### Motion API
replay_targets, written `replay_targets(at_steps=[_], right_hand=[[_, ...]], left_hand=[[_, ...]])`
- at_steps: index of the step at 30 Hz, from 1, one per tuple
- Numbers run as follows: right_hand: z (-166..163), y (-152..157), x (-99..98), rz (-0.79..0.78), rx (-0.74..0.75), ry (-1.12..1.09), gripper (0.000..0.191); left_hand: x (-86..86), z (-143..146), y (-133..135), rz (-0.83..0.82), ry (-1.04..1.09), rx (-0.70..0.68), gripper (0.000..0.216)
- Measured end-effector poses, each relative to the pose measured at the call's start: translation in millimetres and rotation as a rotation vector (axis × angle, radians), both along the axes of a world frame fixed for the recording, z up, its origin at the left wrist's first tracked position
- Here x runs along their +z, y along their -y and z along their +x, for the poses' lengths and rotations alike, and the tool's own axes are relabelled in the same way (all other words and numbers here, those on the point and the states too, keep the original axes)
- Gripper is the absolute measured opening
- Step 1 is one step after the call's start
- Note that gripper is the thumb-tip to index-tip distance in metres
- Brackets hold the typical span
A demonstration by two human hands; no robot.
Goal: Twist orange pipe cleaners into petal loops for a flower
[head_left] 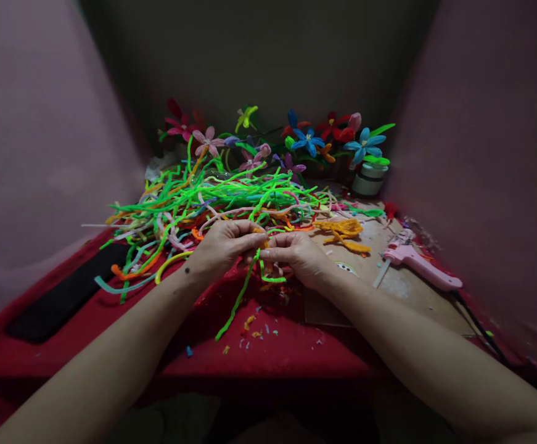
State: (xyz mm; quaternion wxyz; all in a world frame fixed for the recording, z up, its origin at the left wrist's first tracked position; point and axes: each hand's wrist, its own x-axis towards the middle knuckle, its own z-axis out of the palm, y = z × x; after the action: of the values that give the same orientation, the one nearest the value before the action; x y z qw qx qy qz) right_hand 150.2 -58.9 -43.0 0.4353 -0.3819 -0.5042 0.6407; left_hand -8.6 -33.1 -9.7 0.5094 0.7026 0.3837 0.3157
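My left hand (231, 242) and my right hand (298, 254) meet in front of the pile, fingertips pinched close together. Between them is a small orange pipe cleaner piece (263, 240), partly covered by the fingers. A bright green pipe cleaner (240, 303) passes through the same grip. One end hangs down to the left over the red cloth, and a short green bit curls below my right fingers. Exactly which fingers press on which strand is hard to make out. Just to the right of my right hand lies a bundle of bent orange pipe cleaners (342, 231).
A tangled pile of coloured pipe cleaners (203, 194) spreads behind my hands. Pipe-cleaner flowers (308, 142) stand along the back, near a white jar (368, 179). A pink glue gun (423, 265) rests on cardboard (402, 296) at right. A black flat object (65, 293) lies left.
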Motion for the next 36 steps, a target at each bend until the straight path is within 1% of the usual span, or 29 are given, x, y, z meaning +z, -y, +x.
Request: replay_targets(at_steps=[3,6,8,10,13,15,16,18,22,24,25,26,28,30,31,33,36], right_hand=[[-1.1,1.7,0.9,0.029,-0.006,-0.027,0.024],[-3.0,3.3,1.4,0.053,-0.025,-0.008,0.025],[-4.4,3.6,1.1,0.051,-0.064,0.004,0.024],[-5.9,3.1,0.4,0.062,-0.115,0.021,0.02],[-8.1,2.0,-0.4,0.123,-0.191,0.102,0.019],[-9.4,1.7,-0.4,0.131,-0.224,0.147,0.02],[-9.9,1.7,-0.2,0.123,-0.234,0.154,0.021],[-10.4,1.8,0.3,0.113,-0.241,0.16,0.021],[-9.3,1.9,0.3,0.145,-0.237,0.23,0.021],[-8.1,2.2,0.4,0.133,-0.224,0.222,0.02],[-7.4,2.4,0.7,0.121,-0.214,0.196,0.019],[-6.7,2.6,1.2,0.112,-0.197,0.161,0.02],[-5.2,2.4,2.4,0.097,-0.167,0.104,0.02],[-3.4,1.0,3.2,0.081,-0.196,0.052,0.019],[-2.4,-0.2,3.4,0.077,-0.233,0.02,0.019],[-0.5,-2.8,3.1,0.076,-0.313,-0.051,0.018],[0.7,-4.7,1.2,0.079,-0.365,-0.123,0.021]], left_hand=[[-1.0,1.5,-0.6,0.029,-0.012,0.045,0.019],[-1.0,4.3,1.1,0.063,-0.036,0.102,0.018],[-1.1,6.0,2.9,0.134,-0.071,0.161,0.016],[-2.9,6.8,4.7,0.299,-0.108,0.216,0.013],[-10.1,6.3,6.8,0.69,-0.199,0.243,0.012],[-15.6,5.7,7.6,0.897,-0.274,0.234,0.014],[-17.6,5.5,7.8,0.953,-0.298,0.222,0.015],[-19.7,5.7,7.9,0.983,-0.299,0.211,0.015],[-18.4,8.0,7.8,0.948,-0.301,0.223,0.015],[-16.2,9.9,8.1,0.92,-0.307,0.23,0.015],[-14.5,10.8,8.1,0.877,-0.281,0.247,0.015],[-12.3,11.6,8.0,0.803,-0.232,0.276,0.016],[-7.2,12.7,7.5,0.581,-0.082,0.339,0.019],[-3.0,13.1,6.3,0.345,0.088,0.373,0.019],[-2.0,13.2,5.6,0.245,0.15,0.367,0.018],[-2.5,13.7,4.4,0.089,0.207,0.306,0.018],[-7.1,15.7,4.2,-0.112,0.171,0.145,0.025]])
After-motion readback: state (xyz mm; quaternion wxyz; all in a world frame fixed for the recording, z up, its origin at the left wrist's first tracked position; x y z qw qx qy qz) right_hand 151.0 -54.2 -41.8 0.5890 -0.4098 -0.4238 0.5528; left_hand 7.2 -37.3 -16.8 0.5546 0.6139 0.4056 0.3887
